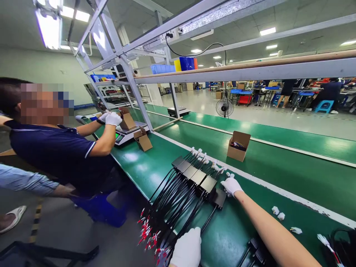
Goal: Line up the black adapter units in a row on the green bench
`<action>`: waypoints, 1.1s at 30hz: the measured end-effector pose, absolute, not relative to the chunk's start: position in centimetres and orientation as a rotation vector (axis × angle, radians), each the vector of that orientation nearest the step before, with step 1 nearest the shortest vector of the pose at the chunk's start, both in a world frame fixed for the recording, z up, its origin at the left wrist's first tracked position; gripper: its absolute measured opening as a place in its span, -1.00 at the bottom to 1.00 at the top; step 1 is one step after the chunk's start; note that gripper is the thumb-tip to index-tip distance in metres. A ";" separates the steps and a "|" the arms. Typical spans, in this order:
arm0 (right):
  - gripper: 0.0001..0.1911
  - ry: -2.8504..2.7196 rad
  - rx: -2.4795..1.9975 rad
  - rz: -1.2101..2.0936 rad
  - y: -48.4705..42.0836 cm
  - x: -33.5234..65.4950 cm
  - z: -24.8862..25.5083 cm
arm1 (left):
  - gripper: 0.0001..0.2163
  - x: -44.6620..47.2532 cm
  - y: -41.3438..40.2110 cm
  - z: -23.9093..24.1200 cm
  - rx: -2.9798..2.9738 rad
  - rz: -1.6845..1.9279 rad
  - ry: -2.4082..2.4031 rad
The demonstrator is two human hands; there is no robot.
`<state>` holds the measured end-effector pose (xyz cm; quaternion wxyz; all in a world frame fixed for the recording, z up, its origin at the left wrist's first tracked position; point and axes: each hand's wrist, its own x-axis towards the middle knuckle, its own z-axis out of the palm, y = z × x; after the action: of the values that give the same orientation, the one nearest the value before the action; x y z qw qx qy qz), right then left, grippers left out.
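Note:
My right hand, in a white glove, has its fingers curled in at the connector side of the last black module in a row; what they pinch is hidden. At the bottom, my gloved left hand is closed around the black cables trailing from that end of the row. Several more flat black modules lie side by side in the row. Their white connectors point to the far side, while red and white wire ends hang past the near table edge.
An open cardboard box holding wires stands on the green table. Loose white connectors and more dark modules lie by my right forearm. On the left, a co-worker handles a box at a scale. A shelf rail crosses overhead.

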<state>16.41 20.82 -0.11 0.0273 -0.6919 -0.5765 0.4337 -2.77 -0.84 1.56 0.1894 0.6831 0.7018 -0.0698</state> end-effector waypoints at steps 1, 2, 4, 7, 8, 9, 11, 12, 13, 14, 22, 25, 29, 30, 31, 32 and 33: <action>-0.73 -1.763 -2.147 1.355 20.9 16.2 -0.2 | -0.69 -2.9 -0.8 1.5 1.916 -0.193 1.977; -0.73 -1.746 -2.155 1.370 20.9 16.1 -0.2 | -0.69 -3.1 -0.8 1.4 1.913 -0.187 1.983; -0.74 -1.714 -2.164 1.392 20.9 15.8 -0.2 | -0.69 -3.5 -0.9 1.3 1.907 -0.171 1.991; -0.75 -1.684 -2.167 1.396 20.8 15.6 -0.1 | -0.71 -3.9 -0.8 1.1 1.893 -0.152 2.002; -0.75 -1.676 -2.168 1.394 20.8 15.6 0.0 | -0.71 -4.0 -0.7 1.1 1.888 -0.149 2.004; -0.75 -1.670 -2.167 1.394 20.7 15.6 0.0 | -0.71 -4.1 -0.6 1.1 1.881 -0.149 2.004; -0.75 -1.658 -2.164 1.397 20.7 15.6 0.0 | -0.71 -4.1 -0.5 1.4 1.873 -0.155 1.993; -0.75 -1.653 -2.164 1.399 20.6 15.7 0.0 | -0.71 -4.1 -0.5 1.6 1.871 -0.163 1.984; -0.75 -1.650 -2.163 1.401 20.6 15.7 0.0 | -0.71 -4.0 -0.6 1.8 1.870 -0.174 1.974; -0.75 -1.648 -2.162 1.400 20.6 15.7 0.0 | -0.70 -4.0 -0.7 2.0 1.868 -0.190 1.966; -0.76 -1.708 -2.167 1.357 20.8 15.8 -0.5 | -0.53 -4.7 -1.9 1.9 1.809 -0.179 2.035; -0.75 -1.759 -2.168 1.358 20.9 15.9 -0.6 | -0.49 -6.0 -2.9 1.2 1.872 -0.127 2.064; -0.75 -1.830 -2.172 1.332 20.9 15.9 -0.7 | -0.45 -7.8 -4.8 2.0 1.893 -0.157 2.082; -0.74 -1.849 -2.172 1.320 20.9 15.9 -0.7 | -0.46 -8.2 -5.3 2.4 1.901 -0.127 2.098; -0.74 -1.868 -2.170 1.307 21.0 15.9 -0.7 | -0.48 -8.5 -5.7 2.8 1.917 -0.091 2.116; -0.74 -1.887 -2.165 1.293 21.0 15.9 -0.7 | -0.50 -8.9 -6.1 3.0 1.939 -0.057 2.133; -0.74 -1.906 -2.159 1.278 21.0 15.9 -0.6 | -0.51 -9.3 -6.5 3.2 1.962 -0.039 2.143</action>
<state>15.87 20.99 -0.58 -0.0045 -0.6852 -0.6048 0.4058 -9.26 -6.48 3.19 0.1177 0.6704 0.7325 -0.0132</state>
